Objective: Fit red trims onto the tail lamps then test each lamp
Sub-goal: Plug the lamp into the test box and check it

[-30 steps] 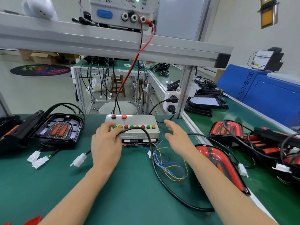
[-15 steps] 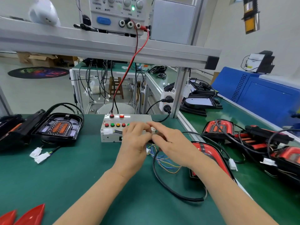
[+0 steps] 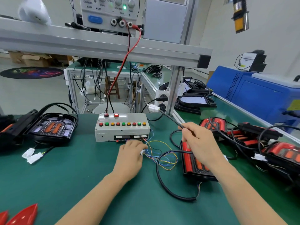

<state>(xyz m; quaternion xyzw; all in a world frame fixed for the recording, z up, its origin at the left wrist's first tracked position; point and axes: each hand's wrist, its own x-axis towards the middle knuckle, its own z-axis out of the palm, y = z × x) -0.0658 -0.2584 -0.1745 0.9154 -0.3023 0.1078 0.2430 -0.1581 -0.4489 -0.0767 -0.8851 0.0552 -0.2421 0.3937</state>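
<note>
Right hand [image 3: 200,143] pinching black cable [image 3: 172,119] a little below its end; fingers curled round the sheath. White plug [image 3: 153,108] at cable tip held up in the air, pointing up and to the left, above and behind the test box [image 3: 122,127]. Long axis of the held stretch runs diagonally from the fingers up-left to the plug.

Left hand [image 3: 130,155] low on the green mat [image 3: 73,176], just in front of the box, fingers curled on small white connector [image 3: 142,151] at the end of the thin coloured wires [image 3: 162,158]. Connector lies down and to the left of the raised plug, well apart from it. Likely next step: plug brought down toward connector; right hand carries the moving part, left steadies the receiving one.

Tail lamp [image 3: 194,164] flat on mat under the right forearm, red lens ribbed and glossy, black housing, cable looping out from its near end. Second lamp [image 3: 50,127] at left, black shell, orange inserts, no red trim visible on it. Two red trims [image 3: 22,215] at near-left edge: smooth, shiny, pointed.

Box: grey, scuffed, row of round red, green and yellow buttons; one top indicator lit red. Cable sheath matte, stiff enough to hold the plug aloft; coloured wires limp and tangled.
</note>
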